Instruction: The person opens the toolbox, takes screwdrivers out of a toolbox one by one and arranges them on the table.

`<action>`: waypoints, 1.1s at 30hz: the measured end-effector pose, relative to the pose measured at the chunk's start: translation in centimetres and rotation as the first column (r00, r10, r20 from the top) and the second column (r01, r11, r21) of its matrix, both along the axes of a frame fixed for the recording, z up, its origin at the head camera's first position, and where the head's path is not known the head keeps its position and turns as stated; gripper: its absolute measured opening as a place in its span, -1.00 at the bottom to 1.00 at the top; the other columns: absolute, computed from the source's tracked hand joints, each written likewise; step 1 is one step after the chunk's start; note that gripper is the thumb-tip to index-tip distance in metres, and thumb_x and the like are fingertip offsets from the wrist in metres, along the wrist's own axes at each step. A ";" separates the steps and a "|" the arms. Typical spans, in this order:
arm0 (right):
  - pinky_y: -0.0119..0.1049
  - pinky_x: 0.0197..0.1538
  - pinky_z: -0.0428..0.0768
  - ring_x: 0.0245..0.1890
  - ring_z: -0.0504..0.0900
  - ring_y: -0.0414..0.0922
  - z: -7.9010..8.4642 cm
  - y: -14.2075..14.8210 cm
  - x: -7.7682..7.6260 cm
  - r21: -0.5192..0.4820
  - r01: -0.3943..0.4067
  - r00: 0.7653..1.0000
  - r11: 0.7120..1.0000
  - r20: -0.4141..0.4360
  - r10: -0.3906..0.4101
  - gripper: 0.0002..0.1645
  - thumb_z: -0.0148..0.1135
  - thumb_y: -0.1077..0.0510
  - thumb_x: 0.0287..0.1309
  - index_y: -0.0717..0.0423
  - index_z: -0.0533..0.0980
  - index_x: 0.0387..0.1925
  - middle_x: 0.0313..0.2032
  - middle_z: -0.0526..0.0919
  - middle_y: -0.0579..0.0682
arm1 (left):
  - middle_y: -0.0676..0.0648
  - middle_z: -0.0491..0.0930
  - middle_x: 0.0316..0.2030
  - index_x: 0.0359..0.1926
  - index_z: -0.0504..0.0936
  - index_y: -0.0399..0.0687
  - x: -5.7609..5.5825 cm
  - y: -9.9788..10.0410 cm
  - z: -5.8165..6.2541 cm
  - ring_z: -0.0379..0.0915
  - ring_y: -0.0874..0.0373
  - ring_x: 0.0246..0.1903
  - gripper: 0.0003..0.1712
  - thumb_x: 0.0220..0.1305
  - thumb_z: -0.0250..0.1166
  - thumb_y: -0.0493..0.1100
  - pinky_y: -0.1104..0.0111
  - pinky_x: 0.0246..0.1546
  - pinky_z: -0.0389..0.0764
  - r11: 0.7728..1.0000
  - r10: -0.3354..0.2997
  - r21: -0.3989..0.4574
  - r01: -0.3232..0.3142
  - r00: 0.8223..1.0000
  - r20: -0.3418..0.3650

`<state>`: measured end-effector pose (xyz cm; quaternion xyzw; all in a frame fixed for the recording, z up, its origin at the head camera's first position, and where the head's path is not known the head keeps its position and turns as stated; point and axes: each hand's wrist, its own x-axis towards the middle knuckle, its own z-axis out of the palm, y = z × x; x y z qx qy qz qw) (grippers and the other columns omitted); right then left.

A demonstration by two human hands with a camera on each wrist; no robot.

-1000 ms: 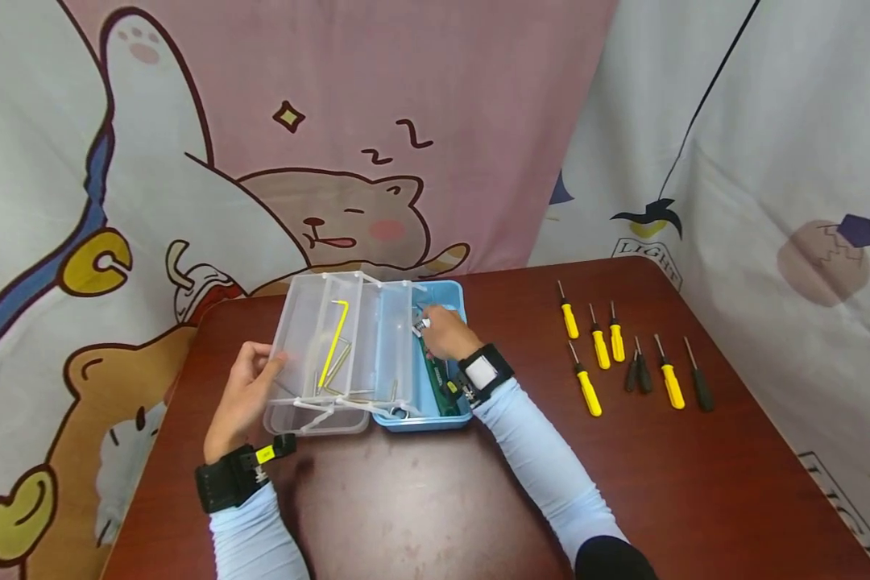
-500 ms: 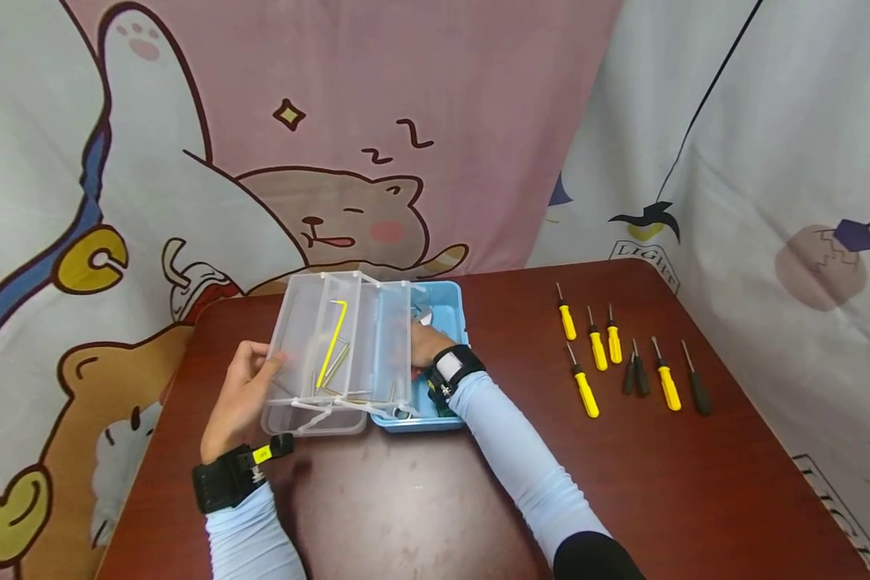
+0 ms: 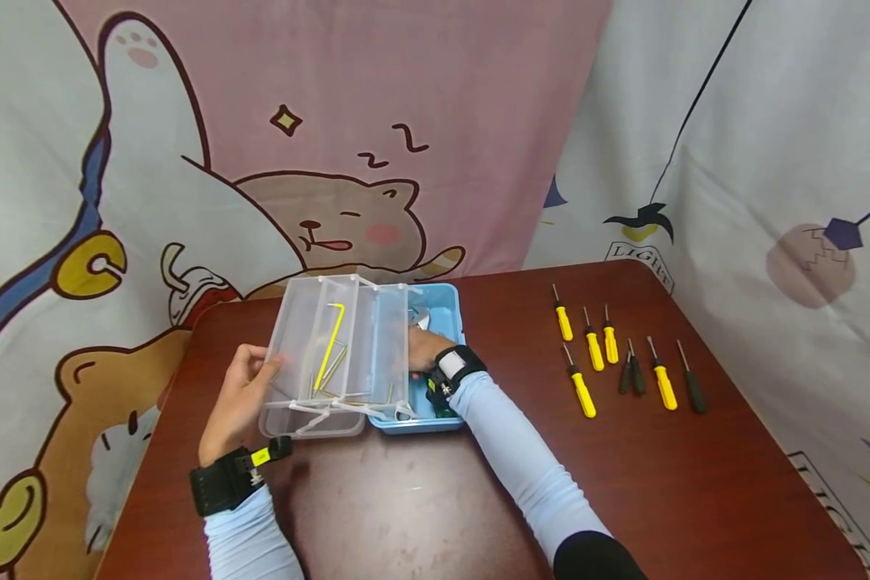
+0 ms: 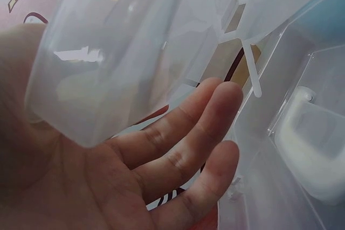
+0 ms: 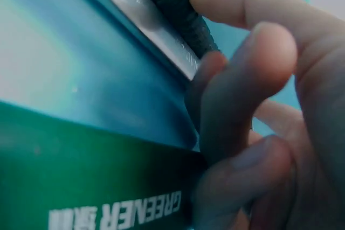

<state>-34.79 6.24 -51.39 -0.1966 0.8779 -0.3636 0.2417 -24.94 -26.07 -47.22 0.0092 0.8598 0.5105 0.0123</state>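
Observation:
My left hand [image 3: 238,395] grips the left edge of the clear plastic tray [image 3: 300,322] of a blue toolbox [image 3: 445,302], thumb above and fingers beneath in the head view. That tray holds a yellow hex key [image 3: 330,346] and several metal ones. My right hand [image 3: 428,348] reaches into the toolbox, its fingers hidden behind the tray there. In the right wrist view its curled fingers touch a black ridged handle [image 5: 178,9] at the side and lower end, beside a silver metal tool [image 5: 145,20]. A green piece marked GREENER [image 5: 108,176] lies below them.
White hinged arms [image 3: 326,415] link the trays to the box. The clear lid [image 3: 290,423], with a white handle [image 4: 302,154], lies left beneath the tray. Yellow screwdrivers [image 3: 583,391] and black-handled ones [image 3: 693,391] lie at the right on the brown table [image 3: 406,499].
My right hand has moved left and down beneath the tray; the silver wrench it was at now lies in the box behind it. My left hand keeps its grip on the tray.

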 end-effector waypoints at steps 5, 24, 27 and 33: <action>-0.40 -0.48 0.58 -0.68 0.57 -0.26 0.6 -0.3 0.1 0.059 -0.004 1.000 0.998 0.024 0.002 -0.79 0.35 -0.02 0.36 -0.01 0.53 -0.22 -0.55 0.55 -0.13 | -0.35 0.62 0.11 0.26 0.30 -0.21 0.2 -0.1 0.1 0.54 0.24 -0.14 -0.54 0.68 0.02 0.07 0.33 -0.16 0.57 1.000 -0.009 0.011 0.009 1.000 -0.007; -0.49 -0.35 0.53 -0.68 0.59 -0.32 1.1 -0.8 0.4 0.162 -0.093 0.992 0.982 -0.066 0.105 -0.77 0.33 0.17 0.35 -0.05 0.48 -0.42 -0.65 0.55 -0.19 | -0.36 0.58 0.10 0.27 0.28 -0.21 0.5 -0.1 0.3 0.53 0.14 -0.10 -0.47 0.67 0.02 0.15 0.33 -0.12 0.58 1.000 -0.006 0.000 0.006 1.000 -0.005; -0.50 -0.36 0.55 -0.70 0.57 -0.33 0.7 -1.0 0.5 0.184 -0.103 0.984 0.978 -0.121 0.127 -0.74 0.39 0.22 0.27 -0.03 0.50 -0.48 -0.65 0.56 -0.20 | -0.36 0.58 0.12 0.28 0.28 -0.21 0.6 -0.1 0.2 0.53 0.13 -0.08 -0.47 0.67 0.01 0.15 0.33 -0.11 0.58 1.000 -0.008 0.001 0.008 1.000 0.001; -0.40 -0.26 0.60 -0.46 0.69 -0.16 0.3 -0.6 0.3 0.088 -0.066 0.983 0.994 -0.168 0.080 -0.85 0.45 0.20 0.15 0.11 0.59 -0.33 -0.41 0.72 -0.03 | -0.36 0.58 0.16 0.27 0.28 -0.19 0.5 0.0 0.5 0.54 0.14 -0.07 -0.48 0.67 0.01 0.15 0.31 -0.09 0.57 1.000 -0.017 0.014 0.017 1.000 0.007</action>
